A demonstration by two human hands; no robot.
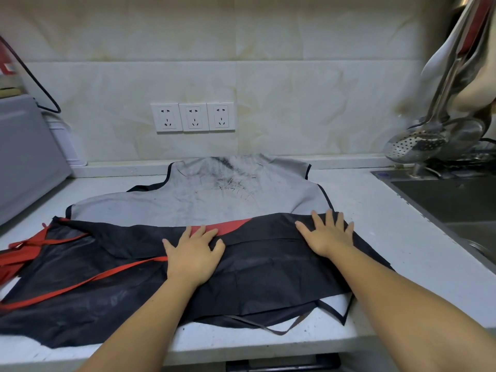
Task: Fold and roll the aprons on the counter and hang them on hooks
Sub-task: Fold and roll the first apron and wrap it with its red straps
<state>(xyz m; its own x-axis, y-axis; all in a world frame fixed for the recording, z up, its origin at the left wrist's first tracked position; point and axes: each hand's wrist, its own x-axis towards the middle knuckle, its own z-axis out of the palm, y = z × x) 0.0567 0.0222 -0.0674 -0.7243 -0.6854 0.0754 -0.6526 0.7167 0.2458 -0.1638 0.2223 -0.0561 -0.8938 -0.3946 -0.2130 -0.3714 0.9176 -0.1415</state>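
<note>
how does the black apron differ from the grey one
The black apron has red trim and straps; the grey apron has black edging and dark smudges. The black apron lies on top, under the flat left hand and right hand; the grey apron lies beneath, untouched. Both lie spread on the counter.

aprons point(255, 277) point(188, 200) 2; hands point(192, 257) point(326, 234) 2; wall sockets point(167, 117) point(193, 116) point(221, 116) 3; sink point(456, 200) 1

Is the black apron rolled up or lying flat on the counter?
Flat, not rolled: the black apron lies spread over the grey apron, with left hand and right hand pressed flat on it.
</note>
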